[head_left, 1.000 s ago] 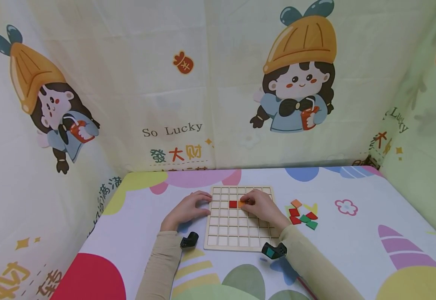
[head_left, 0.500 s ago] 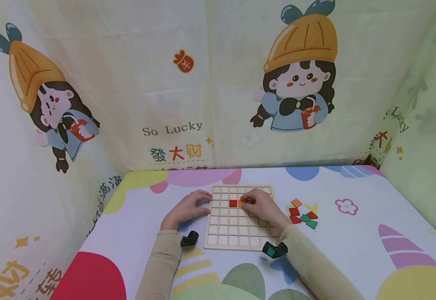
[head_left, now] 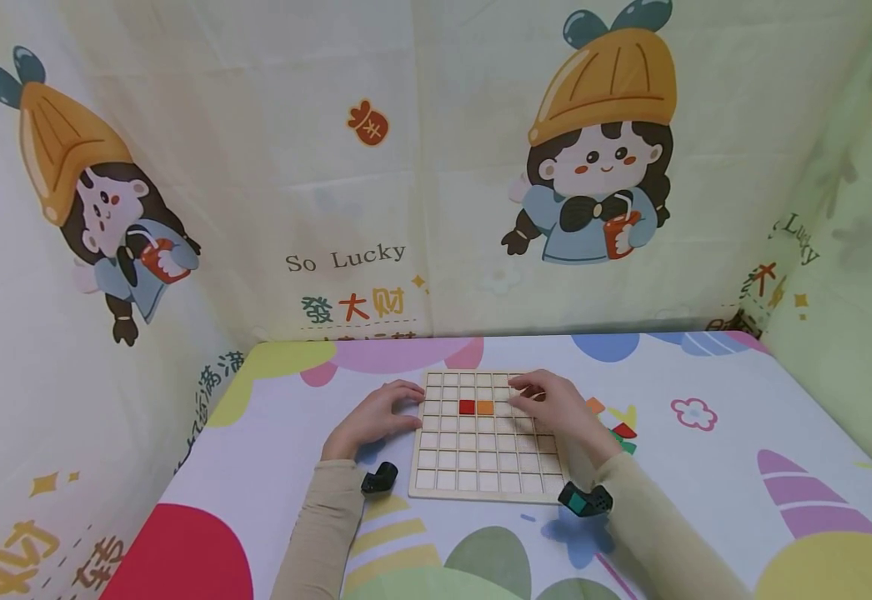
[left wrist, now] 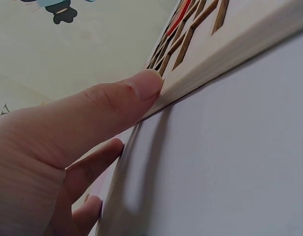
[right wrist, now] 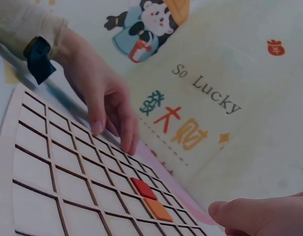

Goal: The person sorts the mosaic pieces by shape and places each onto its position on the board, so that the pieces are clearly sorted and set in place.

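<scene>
We have the wooden board (head_left: 466, 461) flat on the bench (head_left: 684, 483), and on it are 2 square tiles: the red tile (head_left: 467, 407) and, just to its right, the orange tile (head_left: 485, 407). Our left hand (head_left: 372, 417) rests at the left edge, its thumb (left wrist: 107, 101) touching the wood, its grip loose and not curled around anything. Our right hand (head_left: 556, 408) is above the right part of the board; its fingers (head_left: 529, 382) are bent, with the thumb a little apart, and we see nothing held in this grip. The loose pieces (head_left: 623, 431) lie on the bench to the right, partly hidden by that hand.

We judge that the step in hand is placing small tiles. To do it well, we should press only lightly with the left hand, so the board does not slide. We should also lift the right wrist when crossing the board, pinch a piece by 2 opposite edges, lower it flat, and check its corners before releasing it
</scene>
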Motion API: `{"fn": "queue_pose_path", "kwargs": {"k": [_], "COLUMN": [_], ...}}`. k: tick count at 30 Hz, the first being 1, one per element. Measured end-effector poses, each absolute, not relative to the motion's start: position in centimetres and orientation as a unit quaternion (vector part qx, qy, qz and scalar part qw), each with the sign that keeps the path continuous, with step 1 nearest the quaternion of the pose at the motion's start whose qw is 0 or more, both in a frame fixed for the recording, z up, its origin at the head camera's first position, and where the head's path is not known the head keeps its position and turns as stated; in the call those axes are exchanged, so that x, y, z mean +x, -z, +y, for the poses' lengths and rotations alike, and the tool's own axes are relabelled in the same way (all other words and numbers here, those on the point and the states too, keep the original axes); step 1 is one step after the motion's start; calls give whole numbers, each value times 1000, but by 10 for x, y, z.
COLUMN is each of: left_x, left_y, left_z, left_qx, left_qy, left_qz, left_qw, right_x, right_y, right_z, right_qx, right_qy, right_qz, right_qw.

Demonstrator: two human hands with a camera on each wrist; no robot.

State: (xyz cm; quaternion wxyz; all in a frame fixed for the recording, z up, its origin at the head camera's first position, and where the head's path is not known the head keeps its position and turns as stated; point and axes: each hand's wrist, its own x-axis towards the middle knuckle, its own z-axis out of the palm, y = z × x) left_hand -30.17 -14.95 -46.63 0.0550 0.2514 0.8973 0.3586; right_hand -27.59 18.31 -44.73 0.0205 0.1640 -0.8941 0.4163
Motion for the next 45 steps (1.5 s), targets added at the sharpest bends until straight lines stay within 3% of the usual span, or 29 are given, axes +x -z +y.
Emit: {"fn": "queue_pose_path", "kwargs": {"k": [7, 19, 45], "left_x": [-302, -301, -303], "left_y": [468, 467, 468], "left_z": [-150, -149, -150], "left_qx": [254, 253, 252], "left_qy": [-359, -363, -359], "left_qz": [896, 895, 897], "left_qw": [54, 53, 55], "right_x": [-270, -260, -262], "right_y": [436, 440, 456], "right_z": [236, 293, 293], "right_qx": [139, 42, 50], "right_qy": [-363, -332, -336], "right_qz": [-920, -942, -940], "right_qw": [56, 4, -18]}}
